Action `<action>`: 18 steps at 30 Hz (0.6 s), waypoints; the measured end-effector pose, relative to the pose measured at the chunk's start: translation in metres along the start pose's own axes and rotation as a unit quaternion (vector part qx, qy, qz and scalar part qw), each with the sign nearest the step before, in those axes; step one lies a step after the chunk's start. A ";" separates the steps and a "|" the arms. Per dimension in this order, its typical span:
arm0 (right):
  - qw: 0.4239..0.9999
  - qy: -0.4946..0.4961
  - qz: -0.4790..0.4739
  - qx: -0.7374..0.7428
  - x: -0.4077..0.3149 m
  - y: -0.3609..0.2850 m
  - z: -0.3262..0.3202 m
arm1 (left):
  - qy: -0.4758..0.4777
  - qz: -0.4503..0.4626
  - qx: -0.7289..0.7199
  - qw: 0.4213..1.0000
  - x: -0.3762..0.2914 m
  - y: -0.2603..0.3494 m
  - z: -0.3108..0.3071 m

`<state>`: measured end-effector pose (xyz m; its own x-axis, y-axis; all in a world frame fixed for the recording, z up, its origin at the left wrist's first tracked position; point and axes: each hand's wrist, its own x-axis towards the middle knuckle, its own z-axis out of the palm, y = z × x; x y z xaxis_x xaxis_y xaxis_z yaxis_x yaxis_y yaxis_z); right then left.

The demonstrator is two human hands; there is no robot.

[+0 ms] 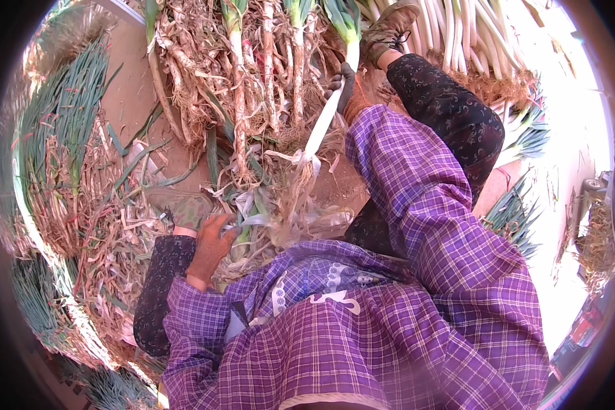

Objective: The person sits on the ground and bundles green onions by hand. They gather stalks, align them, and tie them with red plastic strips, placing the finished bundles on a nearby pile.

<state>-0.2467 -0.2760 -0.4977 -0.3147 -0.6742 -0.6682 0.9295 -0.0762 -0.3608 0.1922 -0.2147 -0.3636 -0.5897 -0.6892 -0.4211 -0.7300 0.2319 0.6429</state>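
My right hand (344,92), in a dark-palmed orange work glove, is closed around a long green onion (324,125). Its shank is white and smooth, its green top points away from me, and peeled skin and roots hang at its near end. My left hand (214,246), in an orange glove, is low by my left shoe with fingers bent. Pale strips of onion skin (256,220) lie at its fingertips; whether it grips them is unclear. Unpeeled green onions (240,102) with dry brown skins and roots lie in a pile ahead of me.
Cleaned white onions (458,36) are stacked at the upper right, beyond my right shoe (389,31). Bundled green onions (66,113) stand along the left. Loose peelings (128,230) cover the ground around my left shoe (184,207). A wheeled thing (592,189) is at the right rim.
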 end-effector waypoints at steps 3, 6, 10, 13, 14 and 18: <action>0.991 -0.120 0.043 0.042 -0.021 0.014 0.015 | 0.095 0.158 -0.116 0.976 0.062 0.023 0.002; 0.970 -0.218 0.055 0.092 -0.037 0.012 0.030 | -0.120 0.128 -0.487 0.856 0.113 0.081 0.032; 0.963 -0.233 0.048 0.125 -0.025 -0.016 0.043 | -0.358 0.071 -0.681 0.634 0.108 0.114 0.066; 0.989 -0.144 -0.018 0.031 -0.005 -0.028 0.038 | -0.249 0.098 -0.478 0.837 0.065 0.097 0.073; 0.995 -0.088 -0.045 -0.015 0.001 -0.029 0.033 | -0.191 0.113 -0.371 0.902 0.052 0.092 0.070; 0.999 0.008 -0.007 -0.045 0.011 -0.024 0.004 | -0.187 -0.049 -0.314 0.929 0.010 0.111 0.038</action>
<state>-0.2719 -0.2848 -0.4939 -0.3317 -0.6614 -0.6727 0.9040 -0.0191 -0.4271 0.0922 -0.1701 -0.3208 -0.6960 -0.3724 -0.6139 -0.5090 -0.3471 0.7877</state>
